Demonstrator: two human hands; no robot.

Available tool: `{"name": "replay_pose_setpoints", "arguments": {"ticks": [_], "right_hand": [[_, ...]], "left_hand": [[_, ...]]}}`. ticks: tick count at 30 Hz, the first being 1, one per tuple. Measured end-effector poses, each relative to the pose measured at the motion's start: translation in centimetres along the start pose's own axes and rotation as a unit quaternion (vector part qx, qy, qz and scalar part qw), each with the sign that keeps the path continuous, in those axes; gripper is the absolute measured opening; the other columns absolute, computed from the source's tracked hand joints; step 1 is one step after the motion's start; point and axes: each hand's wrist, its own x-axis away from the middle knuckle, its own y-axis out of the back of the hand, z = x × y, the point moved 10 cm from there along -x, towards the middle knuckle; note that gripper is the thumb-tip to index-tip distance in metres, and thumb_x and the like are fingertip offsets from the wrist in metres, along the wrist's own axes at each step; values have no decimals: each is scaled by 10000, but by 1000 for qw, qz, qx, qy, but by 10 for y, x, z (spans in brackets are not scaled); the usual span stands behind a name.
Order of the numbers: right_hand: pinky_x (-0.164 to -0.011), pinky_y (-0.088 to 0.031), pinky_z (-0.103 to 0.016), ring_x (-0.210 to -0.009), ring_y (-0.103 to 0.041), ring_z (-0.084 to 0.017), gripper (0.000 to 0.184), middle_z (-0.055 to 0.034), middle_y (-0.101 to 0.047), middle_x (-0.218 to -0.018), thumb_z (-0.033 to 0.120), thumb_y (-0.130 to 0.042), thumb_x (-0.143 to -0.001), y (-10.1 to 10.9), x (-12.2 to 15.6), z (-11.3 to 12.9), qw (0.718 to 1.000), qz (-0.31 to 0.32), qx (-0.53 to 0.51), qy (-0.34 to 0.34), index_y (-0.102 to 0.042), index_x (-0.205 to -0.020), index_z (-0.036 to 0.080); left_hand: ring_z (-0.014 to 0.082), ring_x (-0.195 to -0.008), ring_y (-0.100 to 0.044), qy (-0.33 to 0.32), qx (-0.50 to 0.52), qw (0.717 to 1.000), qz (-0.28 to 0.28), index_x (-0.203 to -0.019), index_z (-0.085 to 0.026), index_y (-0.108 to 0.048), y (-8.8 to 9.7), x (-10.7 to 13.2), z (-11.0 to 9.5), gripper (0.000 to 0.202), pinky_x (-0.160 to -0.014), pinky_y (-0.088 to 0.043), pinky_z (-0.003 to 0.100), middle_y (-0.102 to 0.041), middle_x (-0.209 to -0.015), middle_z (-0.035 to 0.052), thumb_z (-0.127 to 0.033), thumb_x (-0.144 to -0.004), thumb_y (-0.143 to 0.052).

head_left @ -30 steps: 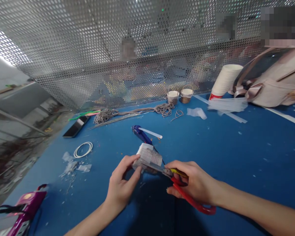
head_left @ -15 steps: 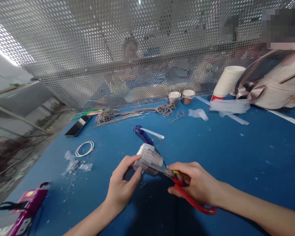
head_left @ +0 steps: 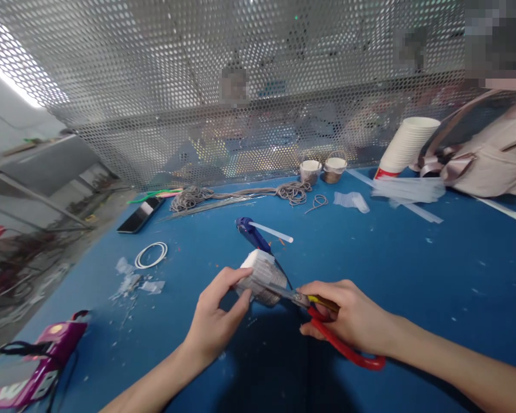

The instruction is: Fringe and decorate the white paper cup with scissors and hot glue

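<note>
My left hand (head_left: 219,315) pinches a small cup (head_left: 269,269) that lies tilted, its side wrapped in greyish-brown cord or patterned material and its white end facing away. In my right hand (head_left: 348,315) are scissors (head_left: 348,347) with red and yellow handles. Their blades lie along the side of the cup, near my left thumb and fingertips. What exactly sits between the blades is too small to make out. Just beyond the cup rests a blue glue gun (head_left: 253,234) with a white glue stick (head_left: 275,231) in its back.
Left: a phone (head_left: 141,215), white rings (head_left: 151,255), plastic scraps (head_left: 131,281) and a purple power strip (head_left: 47,358). Along the back: cord bundles (head_left: 193,198), two small wrapped cups (head_left: 322,171), clear strips (head_left: 408,189), stacked paper cups (head_left: 408,146) and a pale bag (head_left: 494,149) before a perforated metal screen (head_left: 176,126).
The whole view has shifted slightly, with things appearing a little further right. Both hands keep their hold on the cup and the scissors; the blades look nearly the same against the cup.
</note>
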Motion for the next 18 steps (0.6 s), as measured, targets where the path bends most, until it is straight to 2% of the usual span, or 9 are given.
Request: {"name": "replay_pose_setpoints", "arguments": {"ticks": [5, 11, 18], "right_hand": [[-438, -282, -214, -495, -281, -90, 318, 68, -403, -553, 430, -719, -759, 3, -3, 1, 1000, 14, 2, 16, -638, -897, 155], [-469, -348, -203, -488, -354, -87, 335, 64, -460, -544, 423, -748, -727, 2, -6, -9, 997, 52, -36, -38, -644, -890, 149], [-452, -291, -204, -484, -300, -76, 375, 87, -386, -519, 495, -762, -686, 8, -11, -7, 993, 90, -15, -70, -645, -802, 159]], "left_hand": [[140, -714, -634, 1, -17, 1000, 10, -998, -231, -681, 1, -4, -4, 228, -675, -544, 269, -691, -816, 15, -175, -817, -555], [111, -708, -609, -41, -31, 999, 14, -1000, -225, -661, 2, -7, -15, 240, -698, -522, 230, -659, -814, -5, -124, -811, -553], [104, -692, -597, -42, -27, 998, 40, -1011, -220, -649, 1, -11, -16, 246, -671, -494, 215, -636, -791, -12, -116, -818, -537]]}}
